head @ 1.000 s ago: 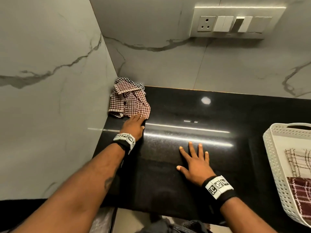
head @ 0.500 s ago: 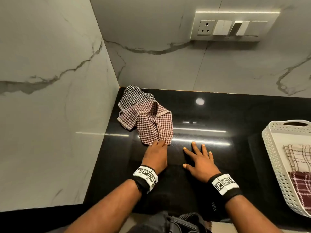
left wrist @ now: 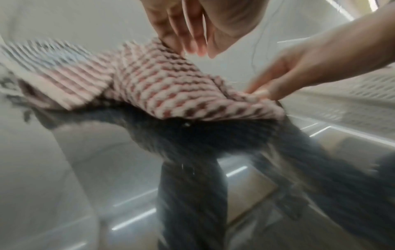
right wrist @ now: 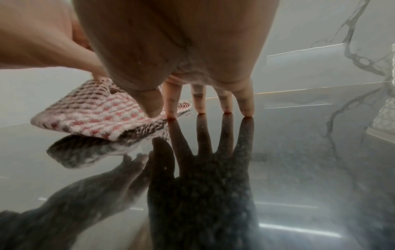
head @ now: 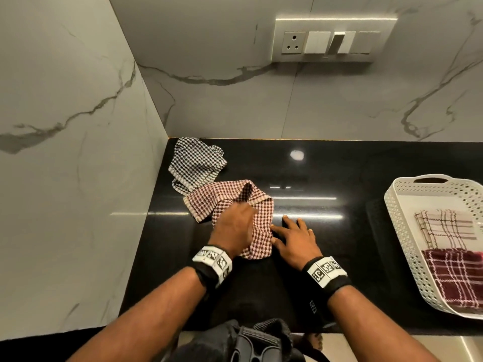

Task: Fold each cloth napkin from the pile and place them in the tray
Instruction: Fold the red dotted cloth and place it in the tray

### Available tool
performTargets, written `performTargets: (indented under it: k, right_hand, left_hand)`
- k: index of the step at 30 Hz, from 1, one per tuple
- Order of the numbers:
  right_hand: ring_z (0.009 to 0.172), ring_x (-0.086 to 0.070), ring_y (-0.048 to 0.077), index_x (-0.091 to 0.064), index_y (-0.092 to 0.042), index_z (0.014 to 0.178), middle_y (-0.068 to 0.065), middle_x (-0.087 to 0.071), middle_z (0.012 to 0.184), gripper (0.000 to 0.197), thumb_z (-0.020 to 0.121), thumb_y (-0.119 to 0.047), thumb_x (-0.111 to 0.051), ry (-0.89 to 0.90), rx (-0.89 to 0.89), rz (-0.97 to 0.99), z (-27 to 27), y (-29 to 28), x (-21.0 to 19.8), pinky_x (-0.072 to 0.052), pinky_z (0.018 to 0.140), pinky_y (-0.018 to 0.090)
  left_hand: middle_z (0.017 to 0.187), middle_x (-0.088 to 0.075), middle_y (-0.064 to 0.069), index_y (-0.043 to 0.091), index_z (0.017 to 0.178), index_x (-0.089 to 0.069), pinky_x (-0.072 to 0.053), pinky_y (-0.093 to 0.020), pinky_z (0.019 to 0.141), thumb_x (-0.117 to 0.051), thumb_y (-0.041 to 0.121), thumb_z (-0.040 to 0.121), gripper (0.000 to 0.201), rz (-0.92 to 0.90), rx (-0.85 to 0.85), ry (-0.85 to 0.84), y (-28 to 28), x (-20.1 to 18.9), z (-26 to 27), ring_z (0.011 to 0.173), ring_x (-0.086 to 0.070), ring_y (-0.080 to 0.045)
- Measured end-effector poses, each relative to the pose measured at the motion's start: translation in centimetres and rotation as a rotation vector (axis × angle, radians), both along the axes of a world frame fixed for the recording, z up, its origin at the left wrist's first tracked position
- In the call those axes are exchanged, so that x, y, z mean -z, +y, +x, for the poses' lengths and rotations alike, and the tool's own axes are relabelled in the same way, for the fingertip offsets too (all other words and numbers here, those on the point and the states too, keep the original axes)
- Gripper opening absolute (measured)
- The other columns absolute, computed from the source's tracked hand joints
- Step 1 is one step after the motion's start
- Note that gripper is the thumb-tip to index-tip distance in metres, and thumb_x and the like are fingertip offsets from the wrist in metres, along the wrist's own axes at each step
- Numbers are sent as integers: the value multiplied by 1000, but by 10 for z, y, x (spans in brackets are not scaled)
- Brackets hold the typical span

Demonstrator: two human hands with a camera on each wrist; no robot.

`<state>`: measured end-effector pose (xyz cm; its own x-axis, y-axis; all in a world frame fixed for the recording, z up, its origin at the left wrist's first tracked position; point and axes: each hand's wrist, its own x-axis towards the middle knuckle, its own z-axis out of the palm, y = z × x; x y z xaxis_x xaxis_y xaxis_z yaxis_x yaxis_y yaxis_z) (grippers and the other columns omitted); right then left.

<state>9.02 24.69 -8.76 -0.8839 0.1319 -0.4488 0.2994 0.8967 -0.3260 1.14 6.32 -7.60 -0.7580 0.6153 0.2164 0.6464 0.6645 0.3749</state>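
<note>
Red napkin (head: 257, 226) pinched by left hand (head: 234, 226); right hand (head: 295, 239) flat, fingers spread on counter (head: 326, 178), thumb at cloth edge; napkin should be spread flat before folding

The tabletop (head: 339, 244) is black polished stone, glossy enough to mirror the lights and fingers; up close it shows fine speckle. The walls (head: 235, 105) are smooth grey-veined marble slabs with a soft sheen. The red-checked napkin (head: 258, 231) is coarse woven cloth with a raised, waffle-like texture, matt; the black-checked napkin (head: 196, 163) has the same weave. The tray (head: 400, 231) is white perforated plastic, slightly glossy. The switch plate (head: 332, 40) looks like smooth satin plastic.
</note>
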Motion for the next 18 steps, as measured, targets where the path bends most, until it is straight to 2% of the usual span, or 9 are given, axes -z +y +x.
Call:
performTargets:
  k: [2, 4, 6, 8, 10, 13, 15, 17, 18]
  right_hand:
    - [149, -12, 35, -44, -43, 145, 3, -25, 161, 47, 99, -53, -43, 12, 15, 4, -5, -2, -5, -16, 117, 64]
    - [143, -23, 37, -54, -39, 138, 6, -36, 151, 42, 98, -50, -45, 2, 28, 9, -10, -5, -11, -25, 114, 62]
    - [132, -37, 38, -63, -33, 128, 8, -46, 137, 39, 96, -50, -47, -39, 37, 27, -17, -11, -16, -36, 108, 57]
    - [117, -52, 37, -66, -22, 118, 12, -55, 125, 42, 92, -51, -49, -65, 48, 40, -29, -16, -22, -46, 100, 51]
    - [109, -60, 33, -62, -15, 119, 13, -62, 122, 44, 90, -47, -54, 30, 103, -30, -42, -22, -30, -51, 96, 45]
    - [131, -49, 30, -37, -12, 147, 14, -48, 145, 65, 91, -40, -58, 226, 153, -154, -62, -31, -41, -42, 109, 44]
    - [141, -39, 28, -24, -12, 155, 11, -36, 156, 75, 93, -38, -58, 251, 139, -177, -72, -38, -51, -36, 115, 43]
    - [141, -39, 27, -22, -11, 156, 12, -35, 157, 75, 94, -34, -58, 237, 126, -195, -80, -44, -53, -34, 114, 41]
    - [139, -42, 28, -24, -9, 154, 13, -39, 155, 72, 94, -32, -58, 227, 122, -204, -82, -46, -53, -36, 112, 40]
  left_hand:
    - [128, -54, -5, 14, 132, -54, -45, -39, 101, -63, 11, 84, 49, -58, -116, 80, 1, -7, -30, 115, -51, -23]
    - [141, -45, -6, 16, 142, -43, -38, -42, 110, -65, 20, 86, 61, -185, -248, 12, 1, -14, -56, 129, -43, -26]
    - [136, -51, -5, 18, 136, -49, -40, -42, 107, -62, 28, 90, 49, -300, -289, -66, -1, -14, -76, 125, -47, -26]
    - [116, -63, -4, 18, 115, -63, -45, -41, 98, -54, 31, 93, 27, -367, -272, -79, -2, -17, -89, 109, -54, -25]
    - [103, -65, -4, 17, 102, -65, -47, -41, 92, -49, 32, 95, 23, -343, -259, -97, 0, -20, -94, 99, -57, -25]
    - [101, -63, -4, 17, 104, -60, -48, -41, 92, -50, 33, 96, 20, -265, -216, -60, 8, -24, -93, 97, -59, -24]
    - [112, -59, -2, 19, 114, -54, -48, -42, 96, -63, 38, 91, 31, -227, -222, -86, 10, -25, -94, 105, -58, -22]
    - [131, -54, -4, 19, 133, -47, -45, -44, 104, -72, 41, 85, 59, -241, -269, -175, 9, -23, -99, 120, -54, -23]
    - [136, -53, -5, 19, 138, -47, -44, -44, 106, -71, 40, 86, 61, -271, -267, -200, 10, -23, -102, 124, -53, -24]
